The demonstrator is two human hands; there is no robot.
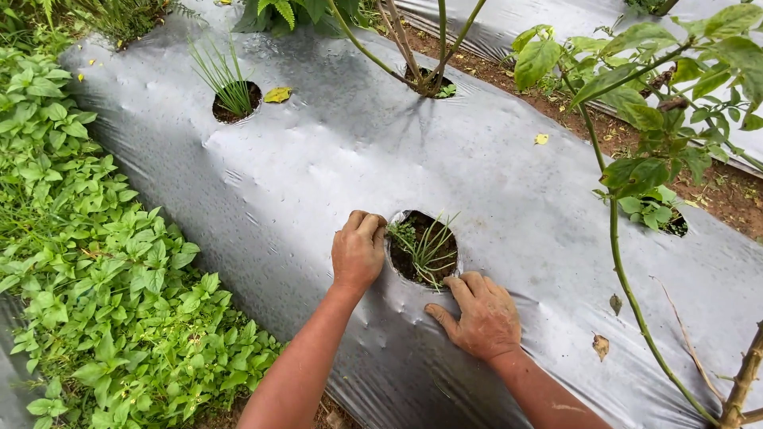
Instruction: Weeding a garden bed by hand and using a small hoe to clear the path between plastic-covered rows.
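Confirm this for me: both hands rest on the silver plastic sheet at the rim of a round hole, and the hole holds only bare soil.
Not quite. The head view shows thin grass-like shoots growing in the hole, not bare soil. The rest holds: the left hand and right hand rest on the silver plastic sheet at its rim.

Left hand (358,251) knuckles up, fingers curled under — right hand (479,314) flat, fingers spread, both forearms extended

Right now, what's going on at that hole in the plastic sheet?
A person's two bare hands rest on the silver plastic mulch over a raised garden bed. The left hand sits at the left rim of a round planting hole; the right hand lies just below it. Thin grass-like shoots stand in the hole's soil. Neither hand grips anything.
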